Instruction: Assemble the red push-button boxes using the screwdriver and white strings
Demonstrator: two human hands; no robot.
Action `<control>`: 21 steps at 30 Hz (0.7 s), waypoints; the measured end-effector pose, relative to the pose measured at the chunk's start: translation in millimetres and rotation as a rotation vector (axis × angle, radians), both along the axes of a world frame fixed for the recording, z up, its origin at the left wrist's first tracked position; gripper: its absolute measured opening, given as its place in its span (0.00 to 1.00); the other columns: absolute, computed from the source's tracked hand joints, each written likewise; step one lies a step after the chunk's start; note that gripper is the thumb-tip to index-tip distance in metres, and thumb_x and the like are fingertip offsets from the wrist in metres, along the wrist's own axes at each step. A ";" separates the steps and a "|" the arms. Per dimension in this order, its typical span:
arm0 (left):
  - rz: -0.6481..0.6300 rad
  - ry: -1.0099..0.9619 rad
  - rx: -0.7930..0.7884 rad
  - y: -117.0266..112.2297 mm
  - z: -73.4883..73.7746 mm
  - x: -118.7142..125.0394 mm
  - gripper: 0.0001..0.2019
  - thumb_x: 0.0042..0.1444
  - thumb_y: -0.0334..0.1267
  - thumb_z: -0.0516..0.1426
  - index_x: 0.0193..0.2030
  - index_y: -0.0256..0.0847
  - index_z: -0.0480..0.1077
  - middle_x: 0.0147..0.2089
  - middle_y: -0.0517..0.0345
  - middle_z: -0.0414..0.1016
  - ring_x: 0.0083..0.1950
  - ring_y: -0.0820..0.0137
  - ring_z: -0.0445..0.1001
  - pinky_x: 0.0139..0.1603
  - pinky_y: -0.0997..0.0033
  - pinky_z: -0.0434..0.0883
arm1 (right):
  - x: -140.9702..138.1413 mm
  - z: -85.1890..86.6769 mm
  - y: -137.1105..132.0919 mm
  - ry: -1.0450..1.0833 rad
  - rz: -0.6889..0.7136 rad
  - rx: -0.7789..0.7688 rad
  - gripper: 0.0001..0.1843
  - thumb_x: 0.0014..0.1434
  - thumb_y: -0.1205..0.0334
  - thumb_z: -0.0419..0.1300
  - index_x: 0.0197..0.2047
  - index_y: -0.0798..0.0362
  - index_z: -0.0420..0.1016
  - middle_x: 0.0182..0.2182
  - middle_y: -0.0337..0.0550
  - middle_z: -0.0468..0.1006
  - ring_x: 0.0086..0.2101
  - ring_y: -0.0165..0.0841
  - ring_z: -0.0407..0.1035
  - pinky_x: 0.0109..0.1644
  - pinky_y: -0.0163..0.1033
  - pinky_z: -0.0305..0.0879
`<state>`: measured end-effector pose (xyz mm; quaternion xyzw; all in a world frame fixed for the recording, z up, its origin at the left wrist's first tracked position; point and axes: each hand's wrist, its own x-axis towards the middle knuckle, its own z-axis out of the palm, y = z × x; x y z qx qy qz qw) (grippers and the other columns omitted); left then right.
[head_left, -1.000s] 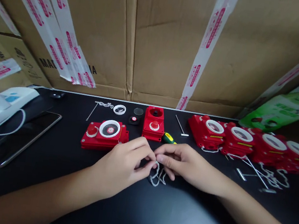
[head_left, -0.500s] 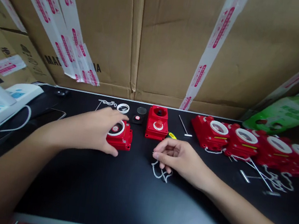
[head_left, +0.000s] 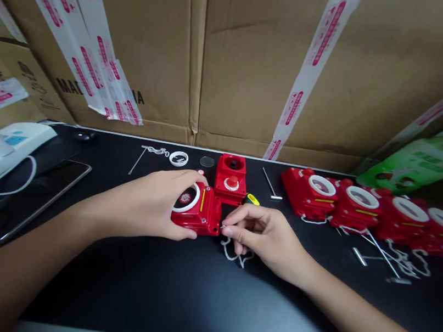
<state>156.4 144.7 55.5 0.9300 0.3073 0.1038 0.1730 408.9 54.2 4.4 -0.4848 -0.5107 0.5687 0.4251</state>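
Note:
My left hand (head_left: 158, 201) grips a red box-shaped housing (head_left: 208, 214) with a white ring and a yellow strip on its face, fingers over the top and thumb along the near side. Pinched between thumb and forefinger of my right hand (head_left: 256, 229) is the end of a thin white cord (head_left: 228, 255), whose loops hang onto the black table. The pinched tip is beside the housing's right edge; whether they touch I cannot tell. Just behind stands another red housing (head_left: 231, 181) with a round red button and no white ring.
Several red housings (head_left: 312, 199) stand in a row at right, with cords and T-handled rods (head_left: 383, 251) before them. A loose white ring (head_left: 179, 158), clear disc (head_left: 207, 161), T-handled rod (head_left: 272, 184), phone (head_left: 28, 201), power strip (head_left: 12, 140) and green bottle (head_left: 417, 162) lie around.
My left hand has brought the red housing rightward and slightly nearer, up to my right hand. My right hand keeps its pinch on the cord and has hardly moved.

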 end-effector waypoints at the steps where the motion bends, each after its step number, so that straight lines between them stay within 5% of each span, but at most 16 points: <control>1: -0.003 -0.001 0.004 -0.3 -0.6 0.3 0.40 0.49 0.48 0.73 0.67 0.44 0.67 0.68 0.44 0.76 0.65 0.49 0.78 0.66 0.53 0.74 | -0.5 0.4 -0.3 -0.004 -0.002 -0.001 0.18 0.51 0.52 0.80 0.34 0.56 0.83 0.23 0.38 0.80 0.22 0.26 0.72 0.28 0.31 0.67; 11: -0.003 -0.042 0.009 -4.6 -1.8 2.7 0.37 0.50 0.47 0.74 0.65 0.45 0.68 0.61 0.51 0.80 0.57 0.55 0.82 0.56 0.61 0.77 | -1.3 3.9 1.8 0.039 -0.014 -0.078 0.20 0.49 0.51 0.81 0.34 0.56 0.82 0.20 0.35 0.77 0.20 0.25 0.69 0.25 0.30 0.65; 21: 0.016 -0.022 0.032 -7.0 -0.8 3.2 0.39 0.50 0.48 0.74 0.66 0.45 0.66 0.64 0.47 0.77 0.62 0.51 0.79 0.61 0.55 0.76 | -1.3 7.2 2.9 0.072 0.027 -0.144 0.24 0.51 0.44 0.79 0.33 0.56 0.78 0.17 0.35 0.77 0.18 0.25 0.68 0.25 0.32 0.67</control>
